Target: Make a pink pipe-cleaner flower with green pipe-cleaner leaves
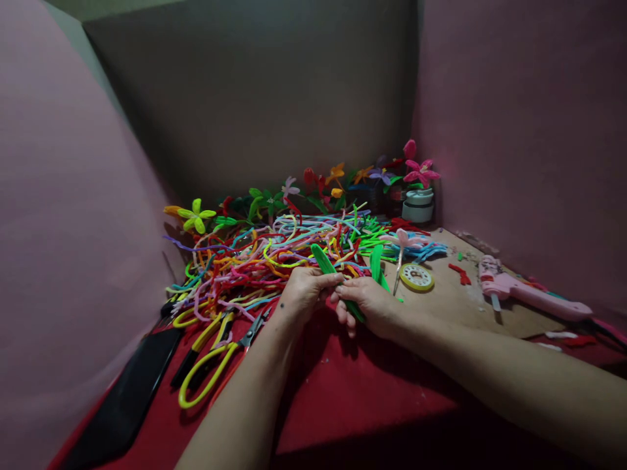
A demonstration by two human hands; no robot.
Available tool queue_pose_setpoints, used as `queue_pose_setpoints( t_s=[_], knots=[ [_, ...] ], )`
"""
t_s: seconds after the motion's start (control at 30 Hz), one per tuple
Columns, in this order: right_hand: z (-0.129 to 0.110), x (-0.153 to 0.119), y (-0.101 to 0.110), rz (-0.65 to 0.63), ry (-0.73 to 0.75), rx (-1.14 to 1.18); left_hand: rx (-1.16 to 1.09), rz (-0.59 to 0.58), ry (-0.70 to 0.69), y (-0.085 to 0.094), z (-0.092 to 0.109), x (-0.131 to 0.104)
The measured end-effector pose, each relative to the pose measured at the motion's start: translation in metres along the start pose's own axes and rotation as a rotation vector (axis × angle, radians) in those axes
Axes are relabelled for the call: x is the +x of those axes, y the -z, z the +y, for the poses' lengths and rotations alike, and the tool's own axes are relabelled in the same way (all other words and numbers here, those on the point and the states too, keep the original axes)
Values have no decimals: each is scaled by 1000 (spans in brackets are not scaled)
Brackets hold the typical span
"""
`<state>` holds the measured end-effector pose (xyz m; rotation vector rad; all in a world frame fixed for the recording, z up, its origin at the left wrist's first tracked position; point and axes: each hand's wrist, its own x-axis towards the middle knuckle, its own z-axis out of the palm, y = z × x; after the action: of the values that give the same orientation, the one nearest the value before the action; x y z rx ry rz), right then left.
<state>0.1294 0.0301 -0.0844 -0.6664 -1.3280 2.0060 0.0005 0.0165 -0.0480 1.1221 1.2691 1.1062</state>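
Observation:
My left hand (307,288) and my right hand (365,301) meet at the middle of the table, fingers closed on one green pipe-cleaner leaf (323,259). Its upper end sticks out above my left fingertips, and its lower end shows under my right palm. The part between the fingertips is hidden. Just behind my right hand stands another green leaf (377,262). Beyond my hands spreads a tangled heap of coloured pipe cleaners (274,251). A pale pink pipe-cleaner flower (402,239) lies beside a round yellow-rimmed dial (417,277) to the right.
Yellow-handled scissors (208,375) and pliers (206,336) lie left of my forearm, near a black flat object (127,398). A pink glue gun (531,294) rests on a brown board (450,307) at right. Finished flowers (196,215) and a white pot (418,204) line the back.

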Motion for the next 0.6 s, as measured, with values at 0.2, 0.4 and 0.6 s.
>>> queue_pose_setpoints(
  t_s=[0.2,0.4,0.6],
  knots=[
    [-3,-3,-1,-17,32,36,-31,92,17,2,3,0],
    [-5,-4,-2,24,3,18,-18,133,-15,4,1,3],
    [-12,-3,1,33,-1,-46,269,583,-493,14,18,-7]
  ],
)
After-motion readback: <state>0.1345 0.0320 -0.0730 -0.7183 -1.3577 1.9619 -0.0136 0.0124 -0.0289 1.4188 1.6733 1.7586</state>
